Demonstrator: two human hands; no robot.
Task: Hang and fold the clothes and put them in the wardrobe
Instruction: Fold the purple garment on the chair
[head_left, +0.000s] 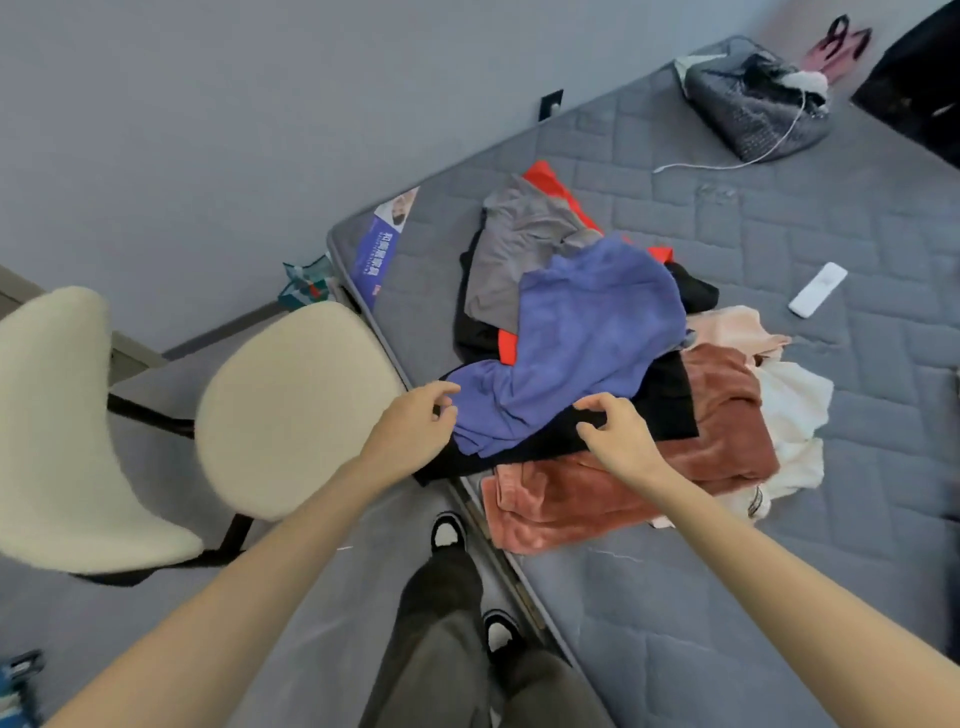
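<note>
- I see the clothes pile (597, 338) on the bed (779, 597), 1 o'clock of centre
- left hand (415, 423) curled at the blue garment (587, 332) edge, grip: cannot tell
- right hand (621, 434) grip clamped on the black garment (670, 400)

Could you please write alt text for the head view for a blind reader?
A person's left hand reaches the edge of a blue garment while the right hand pinches a black garment, atop a clothes pile on a grey mattress.
</note>
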